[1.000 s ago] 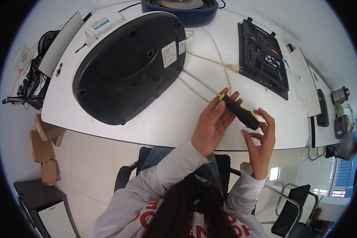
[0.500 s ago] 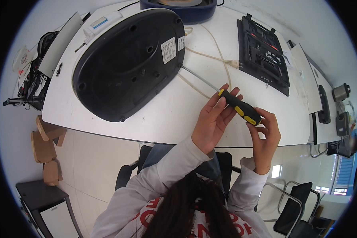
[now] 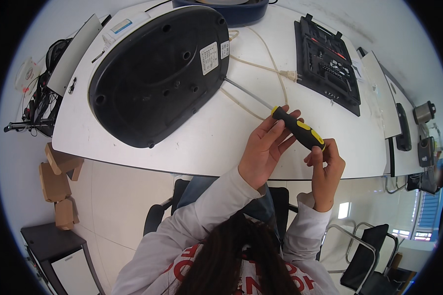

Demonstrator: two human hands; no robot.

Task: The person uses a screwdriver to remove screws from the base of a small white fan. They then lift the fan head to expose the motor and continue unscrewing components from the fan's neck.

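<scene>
A screwdriver with a black and yellow handle (image 3: 300, 129) and a long metal shaft lies across both hands above the white table (image 3: 216, 142). My left hand (image 3: 266, 147) cradles the front of the handle with loose fingers. The rear end of the handle is pinched by my right hand (image 3: 326, 162). The shaft tip points toward the edge of a large black appliance (image 3: 157, 73) that lies upside down on the table, its round base with screw holes and two white labels facing up.
A cream power cord (image 3: 261, 64) with a plug loops between the appliance and a black open tool case (image 3: 327, 64). White sheets and a dark handset sit far right. Cardboard boxes (image 3: 56, 182) and a black cabinet stand on the floor at left, chairs at lower right.
Both hands have carried the screwdriver up and left, so its tip has come close to the appliance's edge. The handle has rolled a little in the fingers.
</scene>
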